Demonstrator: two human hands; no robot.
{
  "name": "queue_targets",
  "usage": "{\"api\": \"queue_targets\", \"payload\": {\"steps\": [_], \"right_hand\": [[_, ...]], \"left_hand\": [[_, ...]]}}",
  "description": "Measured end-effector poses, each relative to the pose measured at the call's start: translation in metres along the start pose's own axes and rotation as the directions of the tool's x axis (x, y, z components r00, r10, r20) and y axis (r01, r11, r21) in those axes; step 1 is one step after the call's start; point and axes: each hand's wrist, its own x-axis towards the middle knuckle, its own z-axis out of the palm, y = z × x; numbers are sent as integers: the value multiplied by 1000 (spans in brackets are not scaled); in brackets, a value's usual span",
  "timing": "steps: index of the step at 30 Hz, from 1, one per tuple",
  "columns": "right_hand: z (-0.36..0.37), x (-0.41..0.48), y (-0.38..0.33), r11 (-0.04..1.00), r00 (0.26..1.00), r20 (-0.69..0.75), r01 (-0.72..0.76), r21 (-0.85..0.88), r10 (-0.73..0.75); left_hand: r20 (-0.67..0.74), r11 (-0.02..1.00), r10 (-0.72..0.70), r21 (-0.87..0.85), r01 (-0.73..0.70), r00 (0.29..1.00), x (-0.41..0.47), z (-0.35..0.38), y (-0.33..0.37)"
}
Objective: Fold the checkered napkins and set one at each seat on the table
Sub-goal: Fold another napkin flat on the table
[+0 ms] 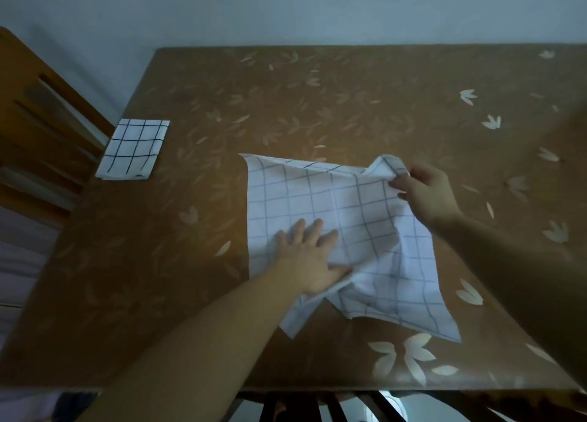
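Napkin [333, 199] rumpled; left hand [308, 256] flat on it; right hand [425, 193] pinches far corner; near chair [317, 407] cut off.

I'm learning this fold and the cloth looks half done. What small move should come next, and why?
Probably draw the raised corner that the right hand pinches across to the left edge of the spread napkin, while the left hand presses the cloth flat. It lies open and rumpled, unlike the folded napkin near the chair.

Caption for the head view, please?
The left hand presses the rumpled checkered napkin flat while right hand pinches its far corner; a folded napkin lies by the chair.
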Motion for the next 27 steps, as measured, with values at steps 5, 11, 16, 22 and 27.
{"api": "queue_targets", "payload": {"steps": [5, 11, 16, 22, 27], "right_hand": [[-24, -28, -1, 979, 993, 114, -55, 195, 33], [-44, -32, 6, 932, 982, 128, -176, 316, 142], [-42, -36, 16, 950, 972, 175, -198, 241, 158], [-38, -58, 44, 995, 972, 220, -88, 39, 78], [-48, -76, 60, 1000, 935, 355, -9, 20, 2]], "left_hand": [[-89, 985, -147, 77, 154, 985, 18, -8, -7], [139, 827, -175, -517, 222, 975, -10, -12, 3], [-338, 948, 111, -245, -201, 935, -46, 2, 7], [-467, 956, 230, -54, -287, 854, -70, 40, 15], [-313, 992, 123, 26, -121, 942, -86, 51, 24]]}}
